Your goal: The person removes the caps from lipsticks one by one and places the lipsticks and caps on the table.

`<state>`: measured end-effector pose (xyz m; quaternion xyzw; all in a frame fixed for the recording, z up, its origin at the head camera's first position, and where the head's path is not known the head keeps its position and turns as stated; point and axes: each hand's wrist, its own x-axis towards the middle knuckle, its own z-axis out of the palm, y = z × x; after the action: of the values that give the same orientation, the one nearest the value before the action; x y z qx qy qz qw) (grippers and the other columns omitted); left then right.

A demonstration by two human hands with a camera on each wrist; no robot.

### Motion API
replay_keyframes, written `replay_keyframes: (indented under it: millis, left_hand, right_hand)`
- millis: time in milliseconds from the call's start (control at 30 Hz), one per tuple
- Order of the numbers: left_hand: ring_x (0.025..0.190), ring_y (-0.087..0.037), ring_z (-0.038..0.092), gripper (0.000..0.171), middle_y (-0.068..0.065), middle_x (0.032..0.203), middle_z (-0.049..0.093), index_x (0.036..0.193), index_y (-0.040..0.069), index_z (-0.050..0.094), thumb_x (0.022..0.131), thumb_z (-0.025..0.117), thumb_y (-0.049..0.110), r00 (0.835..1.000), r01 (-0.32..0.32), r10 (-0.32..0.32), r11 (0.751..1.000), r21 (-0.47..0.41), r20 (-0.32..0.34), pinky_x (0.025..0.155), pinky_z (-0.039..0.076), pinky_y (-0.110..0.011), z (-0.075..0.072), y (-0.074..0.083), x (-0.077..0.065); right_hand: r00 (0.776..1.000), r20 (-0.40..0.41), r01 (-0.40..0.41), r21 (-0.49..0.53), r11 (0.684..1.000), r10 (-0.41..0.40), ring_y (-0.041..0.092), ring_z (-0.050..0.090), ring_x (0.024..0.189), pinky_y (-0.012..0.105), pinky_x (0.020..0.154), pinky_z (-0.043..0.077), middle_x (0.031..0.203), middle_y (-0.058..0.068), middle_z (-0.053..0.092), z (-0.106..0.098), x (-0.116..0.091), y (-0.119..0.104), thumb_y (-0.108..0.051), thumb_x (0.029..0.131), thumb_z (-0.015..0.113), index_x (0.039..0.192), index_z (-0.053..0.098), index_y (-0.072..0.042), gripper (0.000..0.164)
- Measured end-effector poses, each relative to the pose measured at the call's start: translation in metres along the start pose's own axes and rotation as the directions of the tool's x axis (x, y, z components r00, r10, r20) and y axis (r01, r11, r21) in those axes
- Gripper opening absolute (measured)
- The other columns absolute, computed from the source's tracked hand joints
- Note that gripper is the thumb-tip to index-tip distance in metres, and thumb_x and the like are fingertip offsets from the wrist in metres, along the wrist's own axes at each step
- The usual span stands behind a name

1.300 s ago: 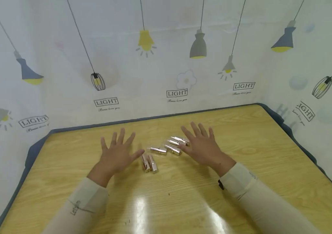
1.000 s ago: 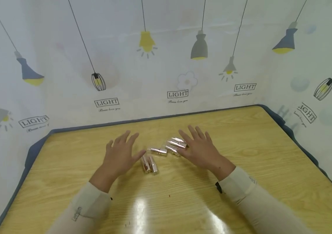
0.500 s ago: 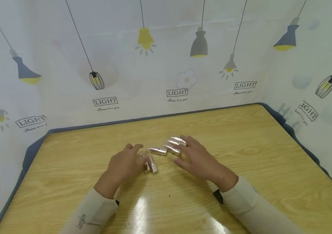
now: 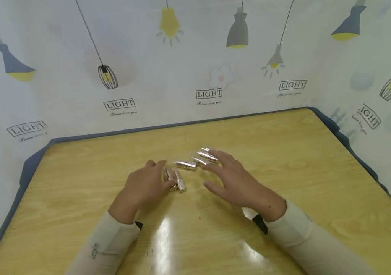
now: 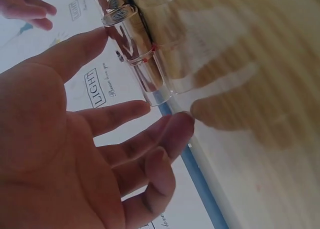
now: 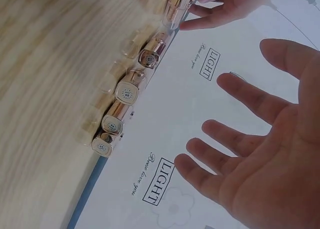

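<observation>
Two rose-gold lipsticks with clear caps lie side by side left of centre in the head view. My left hand (image 4: 146, 184) is at the outer lipstick (image 4: 170, 178), thumb at its base and forefinger at its capped end. In the left wrist view that lipstick (image 5: 131, 41) lies on the table between those two fingertips. The second lipstick (image 4: 179, 181) is just to its right. My right hand (image 4: 238, 183), fingers spread and slightly bent, is over the right-hand group, partly covering the lipsticks (image 4: 209, 156) there. Another lipstick (image 4: 185, 165) lies between the groups.
The wood-patterned table (image 4: 88, 179) has a dark blue edge (image 4: 167, 126) along its back and sides. Behind it hangs a pale cloth (image 4: 167, 76) printed with lamps. In the right wrist view, round-labelled lipstick bases (image 6: 127, 93) stand in a row.
Both hands came down and lowered toward the table. The left fingers bent in to the outer lipstick; the right hand drew slightly back over its group. The head view tilted down a little.
</observation>
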<state>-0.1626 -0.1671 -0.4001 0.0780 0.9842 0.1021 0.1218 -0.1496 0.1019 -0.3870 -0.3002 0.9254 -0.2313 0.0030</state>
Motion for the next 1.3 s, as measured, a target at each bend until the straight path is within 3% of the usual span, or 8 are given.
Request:
replay_keyframes:
  millis: [133,400,667,833,1033,1167,1300]
  left_hand:
    - [0.111,-0.041,0.063,0.079,-0.021,0.142,0.052,0.153,0.014,0.039,0.093,0.059,0.061,1.000,-0.008,0.008,1.000,0.009,0.011,0.081,0.055,-0.055,-0.009,-0.004,0.001]
    - [0.112,-0.041,0.063,0.079,-0.022,0.140,0.052,0.149,0.013,0.046,0.091,0.060,0.064,0.999,-0.014,0.014,1.000,-0.003,0.033,0.079,0.055,-0.054,-0.011,-0.012,0.003]
    - [0.106,-0.035,0.066,0.079,-0.016,0.137,0.057,0.144,0.015,0.050,0.085,0.066,0.066,1.000,0.026,-0.026,0.998,-0.063,-0.001,0.077,0.055,-0.051,-0.002,-0.016,-0.001]
    - [0.097,-0.024,0.067,0.075,-0.004,0.117,0.068,0.141,0.017,0.050,0.084,0.072,0.060,0.999,0.036,-0.038,0.993,-0.116,-0.017,0.077,0.054,-0.045,0.003,-0.015,-0.007]
    - [0.080,-0.011,0.064,0.074,0.008,0.095,0.071,0.139,0.017,0.048,0.082,0.079,0.051,0.999,-0.005,-0.004,0.985,-0.173,-0.050,0.070,0.050,-0.035,0.002,-0.009,-0.003]
    - [0.082,-0.010,0.066,0.074,0.009,0.095,0.073,0.140,0.017,0.045,0.082,0.080,0.046,0.999,-0.015,0.005,0.974,-0.227,-0.046,0.074,0.051,-0.038,0.004,-0.005,0.001]
    - [0.089,-0.015,0.068,0.075,0.003,0.104,0.073,0.142,0.019,0.044,0.081,0.082,0.044,0.999,-0.021,0.009,0.971,-0.236,-0.050,0.079,0.053,-0.042,0.005,-0.003,0.001]
  right_hand:
    - [1.000,0.012,-0.004,0.009,1.000,0.004,0.034,0.023,0.152,0.062,0.117,0.026,0.164,0.010,0.027,-0.005,0.003,-0.003,-0.038,0.099,0.061,0.140,0.058,-0.017,0.046]
    - [1.000,0.017,0.017,-0.018,1.000,-0.016,0.037,0.026,0.150,0.063,0.116,0.028,0.162,0.010,0.031,0.002,0.007,-0.005,-0.036,0.097,0.063,0.136,0.061,-0.016,0.043]
    - [0.998,0.031,0.053,-0.047,0.997,-0.052,0.034,0.033,0.148,0.061,0.112,0.035,0.160,0.012,0.033,0.010,0.007,-0.010,-0.037,0.096,0.065,0.134,0.062,-0.017,0.043]
    - [0.996,0.069,0.056,-0.055,0.997,-0.053,0.034,0.033,0.147,0.060,0.113,0.035,0.158,0.012,0.036,0.014,0.004,-0.013,-0.038,0.096,0.065,0.135,0.062,-0.017,0.044]
    - [0.997,0.057,0.060,-0.038,0.998,-0.057,0.033,0.032,0.148,0.060,0.114,0.034,0.160,0.011,0.034,0.012,0.000,-0.014,-0.038,0.098,0.063,0.136,0.061,-0.018,0.043]
    - [0.994,0.060,0.087,0.008,0.996,-0.087,0.034,0.032,0.148,0.061,0.112,0.035,0.159,0.013,0.035,0.012,-0.004,-0.014,-0.037,0.098,0.062,0.136,0.060,-0.017,0.043]
    - [0.992,0.073,0.107,0.007,0.994,-0.107,0.034,0.032,0.148,0.060,0.111,0.037,0.159,0.013,0.035,0.012,-0.006,-0.014,-0.037,0.099,0.062,0.137,0.060,-0.017,0.043]
